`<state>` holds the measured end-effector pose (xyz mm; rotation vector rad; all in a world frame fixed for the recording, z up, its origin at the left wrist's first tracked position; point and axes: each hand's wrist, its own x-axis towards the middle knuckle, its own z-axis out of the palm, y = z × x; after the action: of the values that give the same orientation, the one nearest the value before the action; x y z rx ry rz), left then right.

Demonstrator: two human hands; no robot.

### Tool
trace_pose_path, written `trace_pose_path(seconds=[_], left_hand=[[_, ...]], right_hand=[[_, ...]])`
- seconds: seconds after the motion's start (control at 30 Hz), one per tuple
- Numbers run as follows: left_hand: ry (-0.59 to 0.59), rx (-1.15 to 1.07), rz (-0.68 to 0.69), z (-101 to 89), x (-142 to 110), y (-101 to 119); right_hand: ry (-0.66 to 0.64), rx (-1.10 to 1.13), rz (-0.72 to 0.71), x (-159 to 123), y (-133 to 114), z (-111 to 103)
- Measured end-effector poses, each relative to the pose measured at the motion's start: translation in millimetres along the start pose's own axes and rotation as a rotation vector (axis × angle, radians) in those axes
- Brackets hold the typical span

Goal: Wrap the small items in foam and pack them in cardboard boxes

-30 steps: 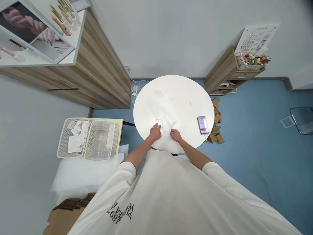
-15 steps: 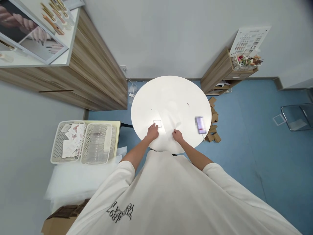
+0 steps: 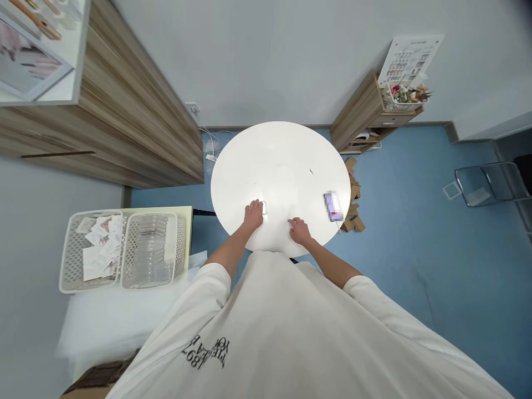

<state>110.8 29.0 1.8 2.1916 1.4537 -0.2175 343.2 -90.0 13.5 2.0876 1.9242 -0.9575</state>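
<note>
My left hand [image 3: 253, 214] lies flat on the round white table [image 3: 278, 144], fingers stretched forward. Its fingertips cover the left part of a small square clear-edged case [image 3: 264, 208]; what the case contains is too small to tell. Right of it, my right hand [image 3: 299, 230] rests low on the tabletop with its index finger stretched out to the left. A thin whitish translucent sheet [image 3: 296, 211] is faintly visible just beyond that hand, its edges lost against the white table. No grip on the sheet can be seen.
A phone [image 3: 333, 206] with a cable lies at the table's right. A small dark thin object [image 3: 311, 172] is farther back. Left stand a basket of cards [image 3: 66, 266], a basket of clear cases [image 3: 128, 271] and white wrapping sheets [image 3: 112, 318]. Cardboard boxes [image 3: 355, 192] lie on the floor.
The translucent sheet went from crumpled and raised to nearly flat. My right hand's closed fingers have loosened, the index finger now extended. My left hand stays at the case. The view has shifted right.
</note>
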Motion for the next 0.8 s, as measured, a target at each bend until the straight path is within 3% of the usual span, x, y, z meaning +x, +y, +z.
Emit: trace_pose_path(seconds=[0.1, 0.27, 0.4, 0.53, 0.7, 0.8], left_hand=[[0.013, 0.025, 0.011, 4.3, 3.1, 0.3], [0.059, 0.03, -0.001, 8.8, -6.2, -5.0], [0.095, 0.007, -0.081, 6.1, -22.0, -2.5], [0.071, -0.082, 0.004, 4.1, -26.6, 23.8], [-0.036, -0.139, 0.129, 15.0, -9.8, 72.8], [-0.047, -0.127, 0.163, 24.4, -0.4, 90.6]], right_hand=[[-0.061, -0.076, -0.044, -3.0, 8.3, -2.1], [0.015, -0.079, -0.035, -5.9, 20.6, -4.7], [-0.01, -0.11, -0.067, -8.8, 33.2, -6.3], [-0.043, -0.154, -0.119, -9.3, 42.1, -7.7], [-0.048, -0.2, -0.174, -8.3, 45.6, -8.3], [-0.029, -0.206, -0.173, -8.9, 46.5, -6.6]])
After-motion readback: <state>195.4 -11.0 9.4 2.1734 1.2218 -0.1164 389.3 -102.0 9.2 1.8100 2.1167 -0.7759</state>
